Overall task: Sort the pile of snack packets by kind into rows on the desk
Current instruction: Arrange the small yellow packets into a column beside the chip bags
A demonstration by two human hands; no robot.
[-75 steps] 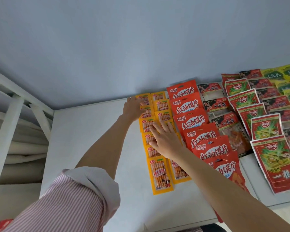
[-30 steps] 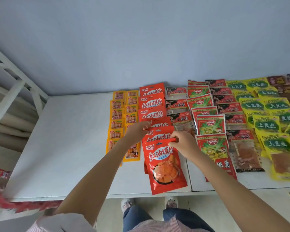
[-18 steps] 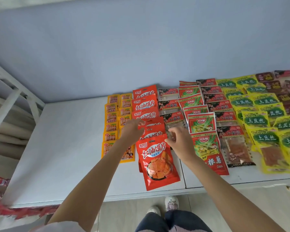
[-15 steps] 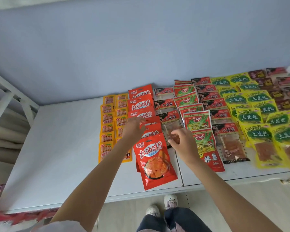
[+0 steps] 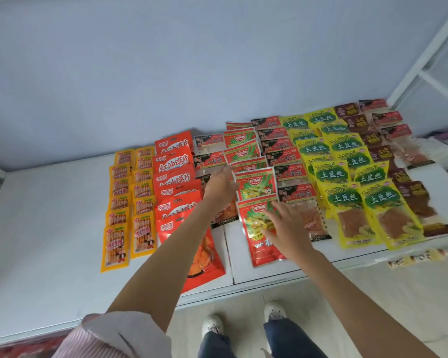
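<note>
Both hands, left [image 5: 219,186] and right [image 5: 286,228], flat-fingered, empty over red-green packets [image 5: 255,186], between orange-red pouches [image 5: 175,182] and yellow packets [image 5: 347,197].

Head cam; looks fwd/down, close over desk [image 5: 49,228].

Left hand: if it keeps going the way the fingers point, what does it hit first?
Likely the red packets with green stalks, the row just beyond the left hand fingertips, up and right. Hand height above the desk is unclear, so it may pass over them.
</note>
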